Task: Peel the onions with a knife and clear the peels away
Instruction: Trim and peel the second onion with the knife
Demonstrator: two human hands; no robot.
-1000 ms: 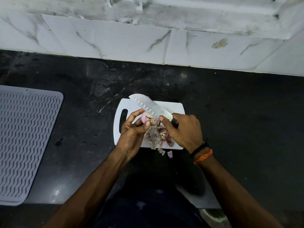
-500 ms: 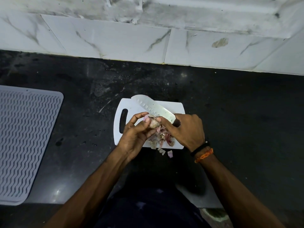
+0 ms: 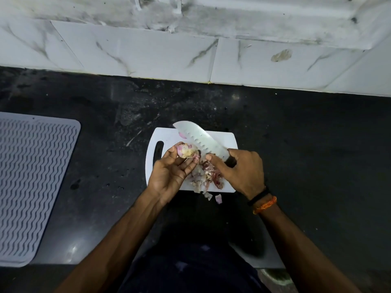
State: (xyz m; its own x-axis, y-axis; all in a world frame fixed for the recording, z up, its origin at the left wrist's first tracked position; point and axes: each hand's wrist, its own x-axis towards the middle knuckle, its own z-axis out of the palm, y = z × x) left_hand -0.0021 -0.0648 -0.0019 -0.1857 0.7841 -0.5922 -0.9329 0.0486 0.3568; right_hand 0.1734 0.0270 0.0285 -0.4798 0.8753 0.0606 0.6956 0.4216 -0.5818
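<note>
The knife (image 3: 201,140) slants from the right hand (image 3: 241,170) gripping its handle toward upper left over the cutting board (image 3: 229,138), while the palm-up left hand (image 3: 171,172) pinches the onion (image 3: 187,150) at centre frame.

knife (image 3: 201,140) handle: hidden inside right hand (image 3: 243,172) | mat (image 3: 31,187): cut off at left edge | cutting board (image 3: 222,138) near part: under peels (image 3: 207,176)

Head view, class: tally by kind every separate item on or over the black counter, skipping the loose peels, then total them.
Onion: 1
Knife: 1
Cutting board: 1
Grey ribbed mat: 1
Total: 4
</note>
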